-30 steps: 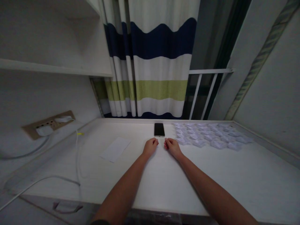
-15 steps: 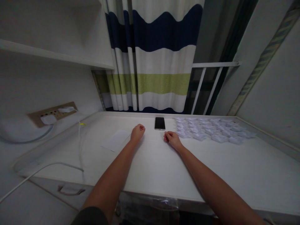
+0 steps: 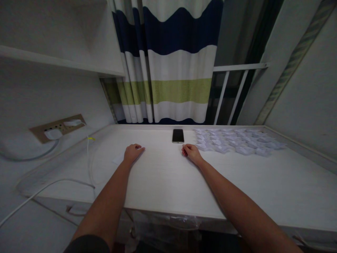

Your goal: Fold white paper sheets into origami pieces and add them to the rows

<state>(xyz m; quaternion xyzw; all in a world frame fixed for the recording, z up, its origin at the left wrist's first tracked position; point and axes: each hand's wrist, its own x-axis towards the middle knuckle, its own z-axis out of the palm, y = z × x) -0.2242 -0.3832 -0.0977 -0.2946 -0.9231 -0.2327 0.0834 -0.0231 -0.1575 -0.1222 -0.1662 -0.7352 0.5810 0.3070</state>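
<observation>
My left hand (image 3: pixel 133 153) is low over the left part of the white desk, its thumb apart from loosely bent fingers, with nothing visible in it. Beside that wrist a sheet of white paper (image 3: pixel 118 159) shows only in part; the hand and forearm cover the rest. My right hand (image 3: pixel 192 153) rests near the middle with its fingers closed together; whatever they may hold is hidden. Just beyond it lies a black-screened phone (image 3: pixel 178 136). To its right, several small folded white pieces (image 3: pixel 238 142), which look like paper or thin plastic, are spread in rows.
White cables (image 3: pixel 65 180) run across the desk's left side, one from a wall socket panel (image 3: pixel 58 128). A shelf (image 3: pixel 60 63) juts out at upper left. A striped curtain (image 3: pixel 181 89) and a white railing (image 3: pixel 239 67) stand behind the desk (image 3: pixel 168 186).
My left hand has moved left, away from my right hand, and its thumb has spread; it now covers most of the paper. My right hand stays nearly in place. The view has shifted slightly.
</observation>
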